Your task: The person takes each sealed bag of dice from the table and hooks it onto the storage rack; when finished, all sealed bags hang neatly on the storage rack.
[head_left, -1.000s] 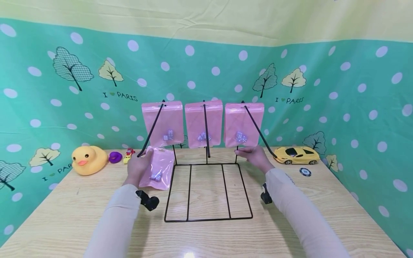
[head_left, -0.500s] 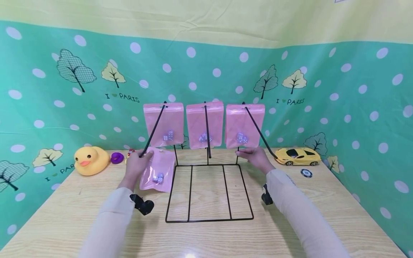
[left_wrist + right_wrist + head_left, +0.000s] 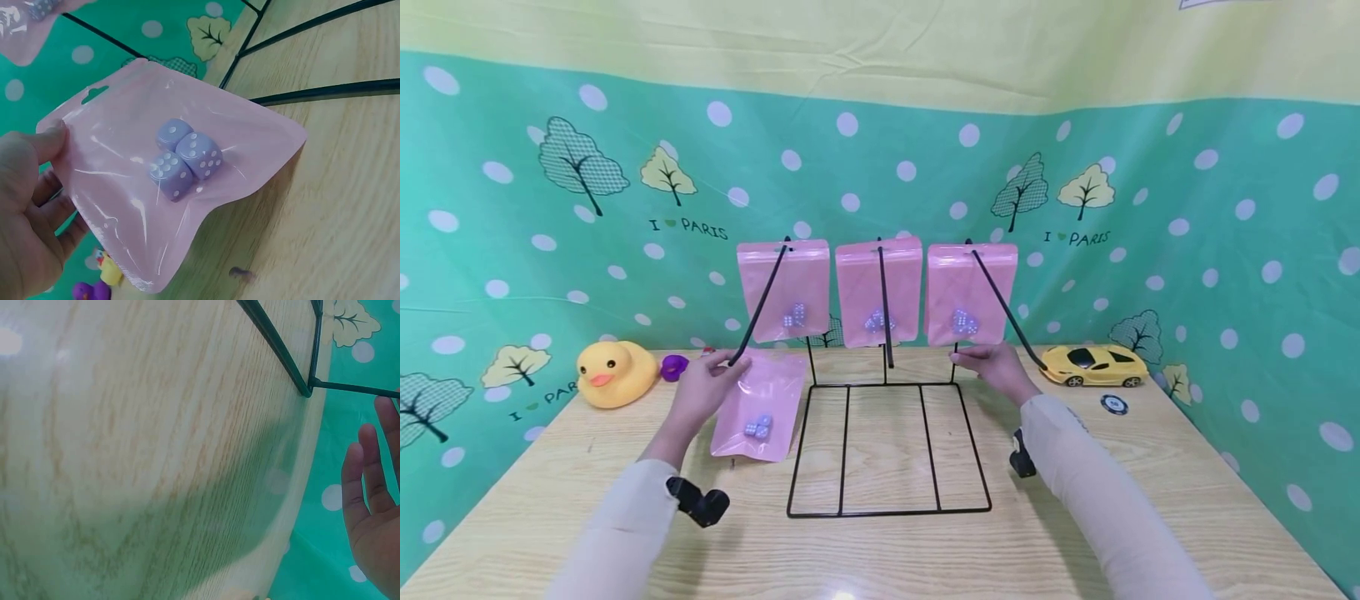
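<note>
My left hand [image 3: 703, 385] pinches the top corner of a pink zip bag [image 3: 760, 408], below the tip of the rack's left prong. In the left wrist view, the thumb lies on the bag's front beside its hang hole, and lilac dice [image 3: 187, 156] show through the film. A black wire display rack [image 3: 889, 512] stands on the table, a pink bag hanging from each of its prongs: left [image 3: 801, 279], middle [image 3: 857, 292] and right [image 3: 951, 287]. Beneath the right bag, my right hand [image 3: 996, 368] holds the rack's right upright by the fingertips; its thumb is hidden in the right wrist view.
A yellow duck [image 3: 617, 375] and a small purple duck [image 3: 673, 367] sit at the back left. At the right are a yellow toy car [image 3: 1093, 365] and a poker chip [image 3: 1115, 405]. A patterned cloth [image 3: 880, 167] closes off the back.
My left hand has shifted left with the bag, whose lower end swings left and down. The small toy behind it is now mostly covered. My right hand stays at the upright.
</note>
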Demonstrator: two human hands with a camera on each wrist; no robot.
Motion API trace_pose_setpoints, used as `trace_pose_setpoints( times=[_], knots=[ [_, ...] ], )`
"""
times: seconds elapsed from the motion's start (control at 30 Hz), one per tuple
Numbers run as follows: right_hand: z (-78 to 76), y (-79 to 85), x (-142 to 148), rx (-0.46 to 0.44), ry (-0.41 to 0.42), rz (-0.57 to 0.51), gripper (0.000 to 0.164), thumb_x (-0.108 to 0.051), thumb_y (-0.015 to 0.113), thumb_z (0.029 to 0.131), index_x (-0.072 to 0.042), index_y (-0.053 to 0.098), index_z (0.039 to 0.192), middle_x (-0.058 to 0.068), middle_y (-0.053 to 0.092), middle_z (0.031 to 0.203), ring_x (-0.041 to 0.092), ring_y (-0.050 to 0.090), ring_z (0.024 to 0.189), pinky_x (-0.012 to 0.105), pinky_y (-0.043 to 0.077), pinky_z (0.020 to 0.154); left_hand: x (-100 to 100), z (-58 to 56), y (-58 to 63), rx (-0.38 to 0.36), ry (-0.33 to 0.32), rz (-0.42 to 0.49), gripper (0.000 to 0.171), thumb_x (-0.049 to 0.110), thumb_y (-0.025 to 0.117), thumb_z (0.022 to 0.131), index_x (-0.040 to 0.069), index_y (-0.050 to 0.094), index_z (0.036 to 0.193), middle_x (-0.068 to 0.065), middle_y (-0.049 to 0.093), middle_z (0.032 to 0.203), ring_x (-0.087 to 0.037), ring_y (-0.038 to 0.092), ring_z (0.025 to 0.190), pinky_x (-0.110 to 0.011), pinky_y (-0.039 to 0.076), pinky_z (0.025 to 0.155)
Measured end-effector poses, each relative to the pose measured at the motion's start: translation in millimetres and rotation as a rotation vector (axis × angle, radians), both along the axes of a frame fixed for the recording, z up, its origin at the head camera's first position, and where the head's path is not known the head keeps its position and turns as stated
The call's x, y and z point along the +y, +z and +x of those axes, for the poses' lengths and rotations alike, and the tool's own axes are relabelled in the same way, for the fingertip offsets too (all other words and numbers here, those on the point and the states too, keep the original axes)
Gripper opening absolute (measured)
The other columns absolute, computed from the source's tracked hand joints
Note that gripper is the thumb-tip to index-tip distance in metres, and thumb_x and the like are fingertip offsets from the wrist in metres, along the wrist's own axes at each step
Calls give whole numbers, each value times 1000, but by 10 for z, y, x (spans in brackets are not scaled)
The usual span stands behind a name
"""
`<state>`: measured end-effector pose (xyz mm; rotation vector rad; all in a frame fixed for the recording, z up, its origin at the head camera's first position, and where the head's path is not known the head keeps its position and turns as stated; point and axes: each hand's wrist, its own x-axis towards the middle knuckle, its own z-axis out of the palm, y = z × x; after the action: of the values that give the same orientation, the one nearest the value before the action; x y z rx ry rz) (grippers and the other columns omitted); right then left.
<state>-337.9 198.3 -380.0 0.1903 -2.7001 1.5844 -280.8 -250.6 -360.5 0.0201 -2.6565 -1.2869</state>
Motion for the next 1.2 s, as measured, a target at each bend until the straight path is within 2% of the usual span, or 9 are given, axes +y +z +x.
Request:
trace_pose_setpoints(
  times=[0.13, 0.37, 0.47, 0.57, 0.77, 0.97, 1.07, 1.2],
  knots=[
    [-6, -3, 1, -1, -3, -3, 37, -31, 73, 97, -5, 72, 123, 15, 69, 127, 33, 63, 117, 50, 53, 94, -6, 85, 29, 59, -35, 4, 48, 30, 63, 103, -7, 60, 133, -31, 69, 113, -42, 68, 106, -44, 55, 89],
    [-13, -6, 22, 6, -2, -16, 39, -32, 73, 97, -3, 72, 123, 16, 68, 128, 33, 63, 118, 50, 53, 94, 51, 254, 137, 77, -94, 9, 52, 34, 62, 103, -5, 59, 137, -26, 72, 110, -30, 70, 97, -24, 53, 76],
    [-12, -6, 27, 6, -6, -12, 40, -33, 73, 96, -4, 73, 123, 16, 68, 130, 33, 63, 118, 49, 53, 94, 88, 333, 183, 93, -125, 17, 51, 35, 62, 103, -5, 60, 135, -22, 73, 101, -23, 66, 89, -23, 52, 71],
    [-11, -5, 28, 7, -5, -7, 40, -34, 73, 96, -4, 73, 123, 16, 67, 131, 34, 63, 118, 49, 54, 94, 123, 421, 225, 115, -152, 16, 44, 33, 62, 103, -4, 66, 128, -16, 72, 95, -20, 63, 86, -25, 52, 72],
    [-20, -12, 24, 15, 6, -5, 40, -34, 73, 96, -4, 73, 123, 16, 68, 130, 33, 63, 117, 49, 54, 93, 160, 620, 328, 154, -175, 26, 32, 30, 63, 103, 3, 70, 120, -9, 71, 100, -15, 61, 88, -25, 51, 77],
    [-31, -25, 29, 19, 8, 4, 41, -35, 73, 96, -5, 73, 123, 16, 67, 130, 32, 63, 117, 49, 54, 92, 181, 795, 441, 250, -216, 127, 19, 15, 66, 101, 1, 72, 111, 7, 71, 90, -9, 61, 80, -20, 51, 76],
    [-38, -31, 28, 17, 4, 5, 42, -36, 74, 95, -5, 73, 123, 15, 68, 129, 32, 63, 117, 48, 54, 92, 184, 872, 482, 300, -242, 194, 12, 9, 66, 100, 4, 74, 108, 13, 71, 90, -6, 63, 81, -18, 53, 77],
    [-40, -35, 27, 7, 3, 0, 41, -35, 74, 96, -5, 72, 123, 16, 69, 127, 34, 63, 117, 48, 54, 93, 180, 969, 526, 352, -286, 278, 17, 2, 65, 99, 12, 77, 106, 13, 72, 94, -5, 65, 82, -16, 53, 78]
  ],
)
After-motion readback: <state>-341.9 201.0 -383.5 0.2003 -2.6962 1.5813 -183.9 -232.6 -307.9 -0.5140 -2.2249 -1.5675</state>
